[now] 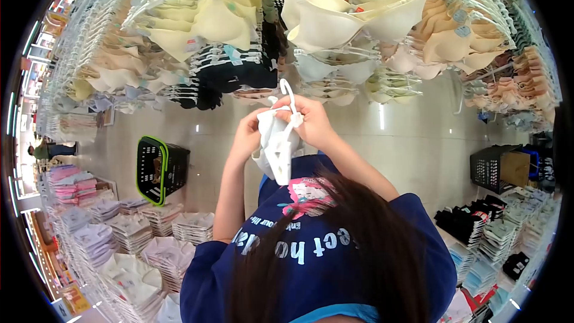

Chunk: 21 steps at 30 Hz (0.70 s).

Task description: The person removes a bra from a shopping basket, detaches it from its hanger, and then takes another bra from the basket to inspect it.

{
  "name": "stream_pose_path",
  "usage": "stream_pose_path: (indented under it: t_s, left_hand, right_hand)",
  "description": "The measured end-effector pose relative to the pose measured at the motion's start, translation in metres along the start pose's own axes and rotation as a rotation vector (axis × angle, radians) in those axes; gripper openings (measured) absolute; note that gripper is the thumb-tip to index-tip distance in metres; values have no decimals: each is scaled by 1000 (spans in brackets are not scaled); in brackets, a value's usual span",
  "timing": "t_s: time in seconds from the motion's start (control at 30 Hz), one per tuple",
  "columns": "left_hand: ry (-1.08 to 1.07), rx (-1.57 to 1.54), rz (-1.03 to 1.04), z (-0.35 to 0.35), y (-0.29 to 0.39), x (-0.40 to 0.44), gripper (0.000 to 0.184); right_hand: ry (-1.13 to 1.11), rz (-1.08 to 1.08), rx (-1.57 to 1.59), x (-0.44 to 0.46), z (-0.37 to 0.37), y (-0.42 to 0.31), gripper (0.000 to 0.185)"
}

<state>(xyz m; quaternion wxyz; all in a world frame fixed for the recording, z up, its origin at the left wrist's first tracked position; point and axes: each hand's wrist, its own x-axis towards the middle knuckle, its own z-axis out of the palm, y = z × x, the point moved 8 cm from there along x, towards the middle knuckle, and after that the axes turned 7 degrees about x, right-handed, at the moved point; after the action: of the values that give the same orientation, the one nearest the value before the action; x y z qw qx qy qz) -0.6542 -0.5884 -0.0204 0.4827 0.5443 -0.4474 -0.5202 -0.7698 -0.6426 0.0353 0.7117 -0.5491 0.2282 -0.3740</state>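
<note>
1. Head view: your left hand (246, 134) and right hand (308, 121) meet in front of your chest, with a white garment (280, 151) and its hanger (288, 91) between them.
2. Your left hand is closed in a pinch on the garment's upper edge. Fingertips and thumb seem enough for so light a piece, and the pinch leaves most of the cloth hanging below.
3. Your right hand is closed on the hanger near the base of its hook. The hook rises above your fingers; gripping at its base probably steadies hanger and garment together. Exactly how the cloth is fastened cannot be told, as your fingers cover the upper part.
4. Beyond your hands, cream bras (335, 24), yellow bras (224, 27) and black bras (239, 76) hang in close rows. Hanging presumably keeps the cups in shape and their fronts on show.
5. To your left, folded stacks (133, 232) lie flat in piles, an arrangement that suits soft cloth and saves room.
6. Also to your left, a green-rimmed basket (177, 166) stands on the floor (359, 128), well apart from the garment; set down there, it leaves both your hands free.
</note>
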Motion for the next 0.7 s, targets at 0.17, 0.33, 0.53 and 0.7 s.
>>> stream_pose_path:
  t_s: [0.17, 0.33, 0.53, 0.7]
  left_hand:
    - [188, 439, 368, -4, 72, -11, 29]
    - [141, 513, 284, 23, 75, -18, 37]
    - [302, 80, 68, 19, 35, -15, 21]
    - [436, 302, 299, 22, 53, -17, 14]
  right_hand:
    - [0, -2, -3, -6, -6, 3, 13]
    - [-16, -11, 41, -8, -6, 11, 12]
    - [-50, -38, 38, -9, -9, 5, 14]
    - [28, 21, -222, -16, -24, -9, 19]
